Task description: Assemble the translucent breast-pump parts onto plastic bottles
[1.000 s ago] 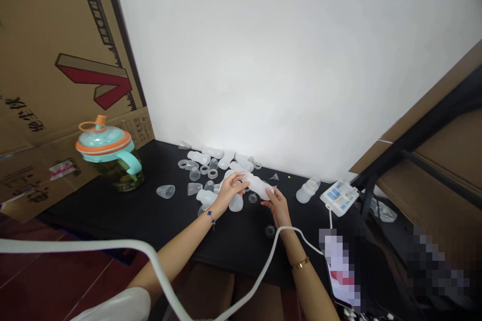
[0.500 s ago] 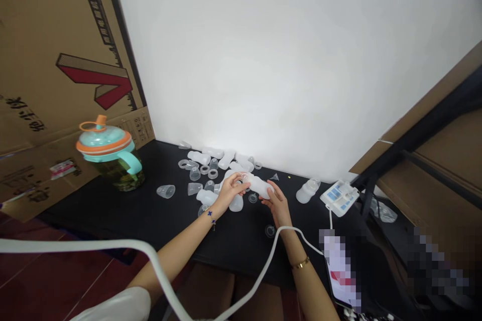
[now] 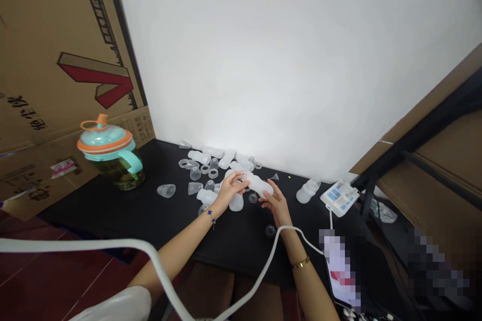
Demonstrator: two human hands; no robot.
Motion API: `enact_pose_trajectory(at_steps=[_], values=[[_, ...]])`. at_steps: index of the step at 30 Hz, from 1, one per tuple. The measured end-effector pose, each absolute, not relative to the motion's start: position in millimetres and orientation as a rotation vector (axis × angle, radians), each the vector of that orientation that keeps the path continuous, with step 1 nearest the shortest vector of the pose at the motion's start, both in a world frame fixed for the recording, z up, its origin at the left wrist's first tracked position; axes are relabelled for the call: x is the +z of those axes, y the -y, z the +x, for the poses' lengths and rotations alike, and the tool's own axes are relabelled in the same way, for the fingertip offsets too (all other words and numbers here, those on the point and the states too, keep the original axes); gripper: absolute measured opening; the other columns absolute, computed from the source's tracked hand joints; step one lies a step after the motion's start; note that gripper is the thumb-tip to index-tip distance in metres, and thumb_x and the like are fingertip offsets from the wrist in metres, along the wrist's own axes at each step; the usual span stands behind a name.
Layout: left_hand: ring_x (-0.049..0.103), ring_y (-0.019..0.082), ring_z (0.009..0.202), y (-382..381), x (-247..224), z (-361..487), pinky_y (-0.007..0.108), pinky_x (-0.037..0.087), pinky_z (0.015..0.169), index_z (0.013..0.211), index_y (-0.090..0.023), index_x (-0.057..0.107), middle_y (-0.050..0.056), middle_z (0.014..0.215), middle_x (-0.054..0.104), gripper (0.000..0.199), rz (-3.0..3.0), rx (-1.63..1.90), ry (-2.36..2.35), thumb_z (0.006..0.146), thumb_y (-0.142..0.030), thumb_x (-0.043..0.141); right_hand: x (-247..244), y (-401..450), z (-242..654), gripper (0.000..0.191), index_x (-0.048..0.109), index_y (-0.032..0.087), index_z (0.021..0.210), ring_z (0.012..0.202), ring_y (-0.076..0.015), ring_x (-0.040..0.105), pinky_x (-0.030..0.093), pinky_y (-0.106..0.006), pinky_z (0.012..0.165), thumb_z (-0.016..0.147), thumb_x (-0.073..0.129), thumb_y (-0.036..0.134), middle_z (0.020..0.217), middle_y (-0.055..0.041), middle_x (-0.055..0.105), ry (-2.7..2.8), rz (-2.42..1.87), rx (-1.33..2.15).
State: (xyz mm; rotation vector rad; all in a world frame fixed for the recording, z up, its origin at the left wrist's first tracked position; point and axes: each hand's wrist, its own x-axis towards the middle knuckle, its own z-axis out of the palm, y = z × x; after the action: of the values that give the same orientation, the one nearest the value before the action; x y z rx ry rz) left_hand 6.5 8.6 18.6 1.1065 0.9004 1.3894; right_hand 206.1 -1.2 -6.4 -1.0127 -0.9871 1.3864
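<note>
Black surface under a white wall, a frosted bottle between two hands

Both hands have hold of the frosted bottle, tilted above the surface. The left hand pinches the neck end, where a clear part shows; its seating cannot be told. The right hand loosely grasps the base end, thumb against the wall of the bottle, fingers partly spread. For good control, the base wants a steady, gentle hold without squeezing, the neck light fingertip pressure, and both ends kept in line; that loose right grip might let the bottle roll.

Left of and beyond the frosted bottle lie loose bottles, clear rings and clear domes. Right of it rest a capped bottle, a white box with blue labels and, nearer the person, a phone. Well to its left stand a teal-and-orange lidded jug and a large cardboard box
</note>
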Motion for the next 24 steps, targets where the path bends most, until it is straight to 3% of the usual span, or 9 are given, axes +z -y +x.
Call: enact_pose_trajectory(at_steps=[8,14,19,24], values=[[0.057,0.007,0.054,-9.7,16.0,8.0,0.022,0.044,0.051,0.103,-0.014,0.067,0.008,0.104,0.068,0.047,1.118,1.389,-0.872,0.067,-0.04,0.084,-9.2,-2.1,205.2,0.053,0.073,0.019,0.115,0.074,-0.0183,0.071,0.058,-0.027,0.058,0.07,0.086,0.043,0.103,-0.0053,0.074,0.943,-0.989,1.362],[0.058,0.007,0.055,-10.7,14.6,7.4,0.022,0.045,0.051,0.102,-0.015,0.067,0.008,0.106,0.068,0.048,1.122,1.382,-0.887,0.067,-0.042,0.084,-8.2,-1.0,205.5,0.077,0.058,0.024,0.14,0.072,-0.0201,0.073,0.059,-0.028,0.058,0.072,0.083,0.05,0.093,-0.0039,0.075,0.958,-1.011,1.363],[0.058,0.007,0.056,-9.7,14.9,7.3,0.021,0.046,0.052,0.106,-0.015,0.066,0.008,0.107,0.068,0.05,1.129,1.372,-0.883,0.067,-0.042,0.084,-7.4,-0.5,205.6,0.064,0.066,0.023,0.129,0.073,-0.0179,0.072,0.058,-0.026,0.06,0.074,0.082,0.049,0.101,-0.0043,0.074,0.978,-1.007,1.357],[0.058,0.007,0.055,-9.4,16.7,6.7,0.022,0.046,0.052,0.105,-0.015,0.067,0.008,0.108,0.068,0.049,1.118,1.377,-0.904,0.067,-0.042,0.084,-6.2,1.2,204.6,0.076,0.064,0.024,0.132,0.076,-0.0178,0.07,0.057,-0.028,0.063,0.061,0.092,0.033,0.108,-0.0025,0.073,1.049,-1.011,1.316]])
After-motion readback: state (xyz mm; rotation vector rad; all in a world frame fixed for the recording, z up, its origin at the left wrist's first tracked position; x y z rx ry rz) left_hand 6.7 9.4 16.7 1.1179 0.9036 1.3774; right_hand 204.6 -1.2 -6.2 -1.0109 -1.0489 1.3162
